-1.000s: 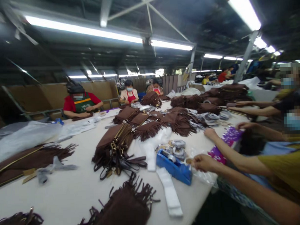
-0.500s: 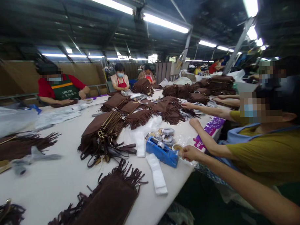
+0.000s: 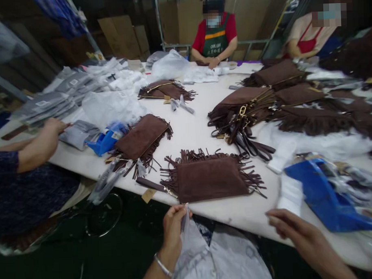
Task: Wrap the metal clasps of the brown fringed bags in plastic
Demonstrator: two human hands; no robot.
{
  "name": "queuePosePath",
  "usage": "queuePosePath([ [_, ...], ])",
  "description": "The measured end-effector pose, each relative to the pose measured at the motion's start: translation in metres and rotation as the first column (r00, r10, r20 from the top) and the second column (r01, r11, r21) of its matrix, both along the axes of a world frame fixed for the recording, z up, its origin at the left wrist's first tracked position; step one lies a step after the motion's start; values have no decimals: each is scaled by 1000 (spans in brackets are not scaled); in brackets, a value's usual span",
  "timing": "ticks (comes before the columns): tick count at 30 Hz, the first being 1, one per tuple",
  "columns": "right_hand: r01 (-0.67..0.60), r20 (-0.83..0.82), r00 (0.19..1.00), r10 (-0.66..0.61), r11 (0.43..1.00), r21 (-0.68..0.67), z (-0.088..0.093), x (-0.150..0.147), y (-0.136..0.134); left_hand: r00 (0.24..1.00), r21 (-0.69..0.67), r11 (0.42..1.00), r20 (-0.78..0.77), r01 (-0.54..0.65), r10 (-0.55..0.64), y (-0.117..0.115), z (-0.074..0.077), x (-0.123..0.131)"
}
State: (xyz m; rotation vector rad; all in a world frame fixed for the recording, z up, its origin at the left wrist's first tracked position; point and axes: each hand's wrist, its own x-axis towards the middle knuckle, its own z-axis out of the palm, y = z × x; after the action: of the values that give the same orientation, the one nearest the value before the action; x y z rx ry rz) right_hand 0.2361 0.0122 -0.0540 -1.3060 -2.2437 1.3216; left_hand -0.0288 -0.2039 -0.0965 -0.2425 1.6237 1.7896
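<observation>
At the near table edge, my left hand (image 3: 173, 225) pinches a strip of clear plastic film (image 3: 185, 224); its lower end blends with the pale clothing below. Just beyond it a brown fringed bag (image 3: 210, 179) lies flat, with its wrist strap (image 3: 149, 184) and a tan tag (image 3: 148, 195) at the left. My right hand (image 3: 299, 231) hovers at the right edge, thumb and fingers close together; whatever they hold, if anything, is too blurred to make out. Near it are a folded white strip (image 3: 290, 195) and a blue tape dispenser (image 3: 325, 195).
Another fringed bag (image 3: 143, 135) lies to the left by a second blue dispenser (image 3: 108, 138). Stacked bags (image 3: 242, 107) stand at the right. Grey plastic-packed goods (image 3: 47, 101) pile up at far left, near a co-worker's hand (image 3: 53, 130). A person in a green apron (image 3: 214, 41) works opposite.
The view has swung left and down. My right hand has come away from the tape dispenser toward the near bag. My left hand and the plastic film have come into view.
</observation>
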Motion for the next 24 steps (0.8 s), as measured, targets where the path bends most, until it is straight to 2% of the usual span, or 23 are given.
queuePosePath([
  [1,-125,-50,992,119,983,-135,2,-35,-20,1000,3,1000,-14,11,-11,0,0,2],
  [3,-304,-168,950,265,906,-294,2,-100,-51,999,4,1000,-41,30,-30,-2,-2,5],
  [5,-419,-286,897,337,854,-309,-4,-151,-71,997,9,999,-70,31,-31,-5,-5,5],
  [8,-545,-344,825,449,793,-271,-16,-192,-83,997,54,998,-80,21,-17,-7,-11,4],
  [13,-605,-256,793,553,767,-215,-25,-209,-84,997,142,990,-74,19,-9,-9,-18,3],
  [19,-642,-96,766,635,763,-79,-19,-214,-87,997,141,989,-76,38,-27,-11,-26,2],
  [24,-652,98,757,646,756,51,-14,-218,-91,999,149,988,-35,26,-21,-11,-23,1],
])
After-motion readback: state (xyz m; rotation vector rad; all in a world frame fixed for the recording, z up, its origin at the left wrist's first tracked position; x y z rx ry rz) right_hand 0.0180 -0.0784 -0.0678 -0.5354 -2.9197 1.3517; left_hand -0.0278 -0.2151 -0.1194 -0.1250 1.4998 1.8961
